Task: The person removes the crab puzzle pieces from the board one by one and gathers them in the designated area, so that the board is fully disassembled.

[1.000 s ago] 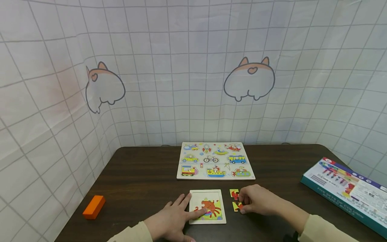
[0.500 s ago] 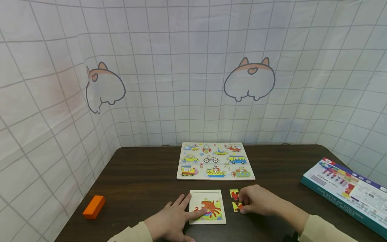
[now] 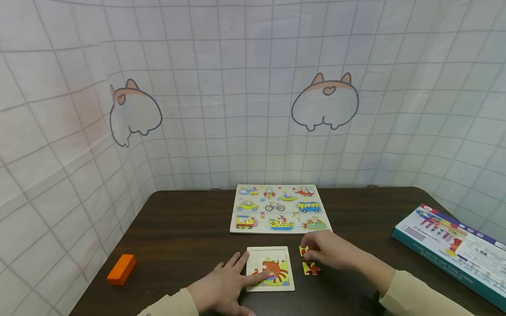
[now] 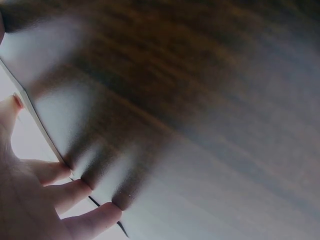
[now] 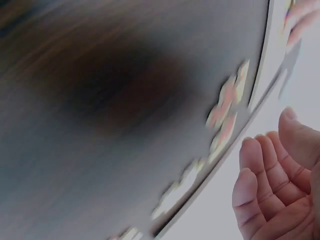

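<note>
**Right hand (image 3: 330, 250) at the loose pieces, left hand (image 3: 225, 285) on the tray (image 3: 276, 253)**

The left hand is spread wide and grips nothing; 1 finger reaches over the tray's rim onto the crab picture (image 3: 277, 268). The right hand is bent over the upper piece (image 3: 303, 251), thumb and fingers curved; whether they pinch it cannot be told.

The upper piece and the lower piece (image 3: 311, 268) lie just right of the tray, in a short row running away from the person. The right hand is nearer; the left has the tray between itself and them.

Farther out on the table (image 3: 186, 228), the vehicle board (image 3: 263, 224) lies beyond the tray, an orange block (image 3: 121, 269) far left and a box (image 3: 454, 250) far right.

The right wrist view adds blurred pale shapes (image 5: 177, 194), perhaps more pieces, that the head view does not show. The left wrist view shows 3 fingertips (image 4: 102, 216) beside the tray's edge, meeting dark reflections.
</note>
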Available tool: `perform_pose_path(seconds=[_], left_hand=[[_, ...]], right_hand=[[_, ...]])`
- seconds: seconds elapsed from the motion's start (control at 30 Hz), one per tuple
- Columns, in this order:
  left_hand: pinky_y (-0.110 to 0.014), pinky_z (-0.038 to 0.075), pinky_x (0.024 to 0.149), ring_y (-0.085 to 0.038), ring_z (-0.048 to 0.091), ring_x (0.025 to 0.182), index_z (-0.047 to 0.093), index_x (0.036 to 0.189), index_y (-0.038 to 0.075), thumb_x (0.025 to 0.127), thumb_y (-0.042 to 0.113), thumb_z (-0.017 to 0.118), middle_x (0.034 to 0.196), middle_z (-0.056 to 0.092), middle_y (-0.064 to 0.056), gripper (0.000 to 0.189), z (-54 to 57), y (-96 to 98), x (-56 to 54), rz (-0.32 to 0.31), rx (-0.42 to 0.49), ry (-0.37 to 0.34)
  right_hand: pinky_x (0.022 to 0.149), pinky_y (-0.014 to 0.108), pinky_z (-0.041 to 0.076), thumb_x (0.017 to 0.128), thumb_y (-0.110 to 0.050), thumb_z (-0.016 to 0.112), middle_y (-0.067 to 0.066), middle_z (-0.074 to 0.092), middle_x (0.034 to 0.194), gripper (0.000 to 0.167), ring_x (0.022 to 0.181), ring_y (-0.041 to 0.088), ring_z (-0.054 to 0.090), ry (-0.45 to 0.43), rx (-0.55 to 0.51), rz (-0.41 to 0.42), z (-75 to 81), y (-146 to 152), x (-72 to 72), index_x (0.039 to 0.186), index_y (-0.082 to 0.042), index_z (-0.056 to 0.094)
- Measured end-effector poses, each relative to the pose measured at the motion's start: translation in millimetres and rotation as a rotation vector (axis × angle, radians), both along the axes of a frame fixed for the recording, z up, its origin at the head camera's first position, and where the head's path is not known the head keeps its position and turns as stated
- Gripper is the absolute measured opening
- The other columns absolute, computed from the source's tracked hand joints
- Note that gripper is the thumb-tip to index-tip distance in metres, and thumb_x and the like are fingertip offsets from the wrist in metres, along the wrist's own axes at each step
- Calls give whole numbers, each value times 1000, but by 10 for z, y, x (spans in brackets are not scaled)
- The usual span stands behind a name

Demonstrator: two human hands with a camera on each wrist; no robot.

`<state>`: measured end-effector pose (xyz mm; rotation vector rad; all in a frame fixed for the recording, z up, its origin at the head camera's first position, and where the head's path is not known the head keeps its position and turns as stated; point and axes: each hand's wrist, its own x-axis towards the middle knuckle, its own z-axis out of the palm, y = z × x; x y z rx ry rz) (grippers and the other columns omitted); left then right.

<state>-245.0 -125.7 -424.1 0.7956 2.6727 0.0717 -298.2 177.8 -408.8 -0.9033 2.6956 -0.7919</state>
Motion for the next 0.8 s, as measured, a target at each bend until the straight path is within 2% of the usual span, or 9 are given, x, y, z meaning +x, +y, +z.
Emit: perform_pose_path(seconds=[0.17,0.3,0.53,0.8], left_hand=[[-66,41,108,-42,28,154,31,152,62,82,62,77,170,19,-15,83,-36,-19,-17,-4,13,-8],[-67,42,106,-43,28,153,31,152,61,84,62,76,169,20,-17,82,-79,-27,-41,-22,2,-14],[-65,42,108,-41,28,154,34,152,60,84,62,74,170,20,-14,79,-30,-3,-14,-6,-10,-4],[-66,41,108,-41,27,154,32,152,60,83,65,75,170,20,-15,81,-20,-21,-18,-15,-5,13]], right_hand=[[69,25,51,92,-12,76,-2,66,92,21,76,2,56,50,66,71,-16,-345,12,112,-6,71],[70,23,51,92,-11,76,1,64,97,23,75,3,55,48,128,119,-20,-629,33,114,-9,71],[73,27,51,88,-19,81,0,61,94,26,80,9,52,16,235,63,-43,-894,13,109,-7,70],[78,31,51,86,-18,84,-1,60,94,27,82,11,53,-1,193,34,-68,-882,-30,105,-10,65]])
